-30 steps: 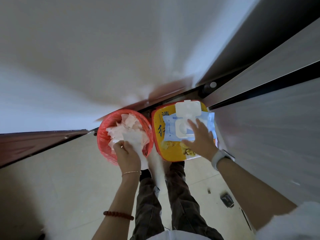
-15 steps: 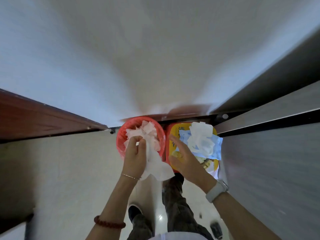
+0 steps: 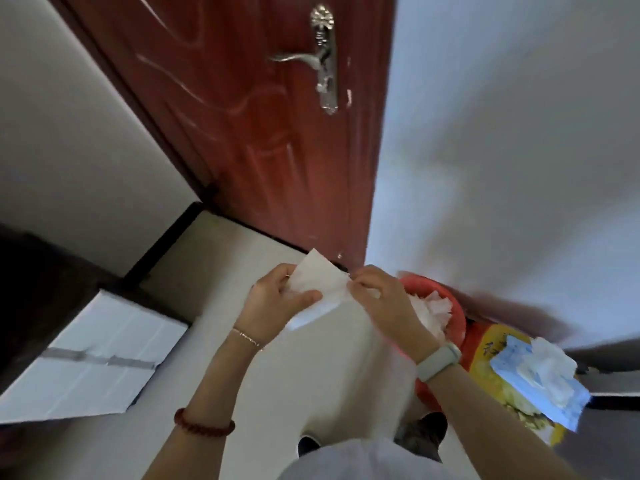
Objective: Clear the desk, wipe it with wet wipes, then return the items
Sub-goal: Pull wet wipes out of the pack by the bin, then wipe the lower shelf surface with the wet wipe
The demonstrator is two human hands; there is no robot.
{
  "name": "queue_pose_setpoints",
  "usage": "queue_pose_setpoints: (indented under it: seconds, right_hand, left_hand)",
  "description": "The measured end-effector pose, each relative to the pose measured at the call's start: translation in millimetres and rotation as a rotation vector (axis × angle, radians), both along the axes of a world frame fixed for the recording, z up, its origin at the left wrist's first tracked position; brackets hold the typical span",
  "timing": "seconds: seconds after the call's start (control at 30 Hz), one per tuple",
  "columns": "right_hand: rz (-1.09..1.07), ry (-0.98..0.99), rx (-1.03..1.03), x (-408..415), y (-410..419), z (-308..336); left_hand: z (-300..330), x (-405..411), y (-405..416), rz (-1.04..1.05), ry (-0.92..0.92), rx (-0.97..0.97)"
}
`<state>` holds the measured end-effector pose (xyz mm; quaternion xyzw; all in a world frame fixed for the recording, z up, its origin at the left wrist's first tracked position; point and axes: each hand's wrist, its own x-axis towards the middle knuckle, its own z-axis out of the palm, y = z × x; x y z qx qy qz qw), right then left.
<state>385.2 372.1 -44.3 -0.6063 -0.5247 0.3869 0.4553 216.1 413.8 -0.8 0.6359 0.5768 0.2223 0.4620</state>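
A white wet wipe (image 3: 320, 285) is stretched between both hands at chest height. My left hand (image 3: 277, 303) grips its left side with thumb over the sheet. My right hand (image 3: 377, 296) pinches its right edge. To the right on the floor, a blue wet-wipe pack (image 3: 540, 382) lies on a yellow container (image 3: 491, 386), its lid open and a wipe sticking up. A red bin (image 3: 453, 317) full of used white wipes stands beside it, partly hidden by my right arm.
A red-brown door (image 3: 263, 126) with a metal handle (image 3: 322, 64) is ahead. A white box (image 3: 86, 358) lies on the floor at left beside a dark piece of furniture (image 3: 38, 282). My legs and shoes show below.
The view swung left from the bin and pack toward the door. A wipe that my left hand held over the bin is now lifted and held by both hands.
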Motion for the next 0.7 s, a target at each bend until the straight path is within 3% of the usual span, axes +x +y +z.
queue_pose_setpoints:
  seconds: [0.13,0.23,0.27,0.3,0.37,0.53,0.63,0.7]
  right_hand:
    - [0.264,0.019,-0.041,-110.2,25.5,31.4]
    - [0.349,0.151,-0.116,-188.8,43.9,46.2]
    - [0.342,0.192,-0.147,-212.9,50.4,48.5]
    - [0.333,0.226,-0.181,-231.8,56.6,46.1]
    - [0.386,0.233,-0.258,-272.6,68.2,39.2]
    - [0.624,0.160,-0.389,-338.3,95.1,16.7]
    - [0.637,0.100,-0.444,-369.1,134.3,9.0]
    - [0.699,0.089,-0.435,-394.8,172.5,14.6]
  left_hand:
    - [16.9,-136.4,-15.0,0.210,-0.104,-0.018]
    - [14.8,-230.1,-39.1,0.373,-0.509,-0.059]
    - [8.7,-251.4,-47.9,0.393,-0.534,-0.035]
    - [0.3,-265.5,-56.2,0.386,-0.446,0.024]
    - [-11.2,-282.3,-63.0,0.423,-0.409,-0.049]
    - [-28.5,-323.4,-47.5,0.835,-0.569,-0.080]
    - [-32.4,-353.1,-14.2,0.986,-0.481,-0.082]
    - [-22.6,-377.8,17.4,1.007,-0.395,0.019]
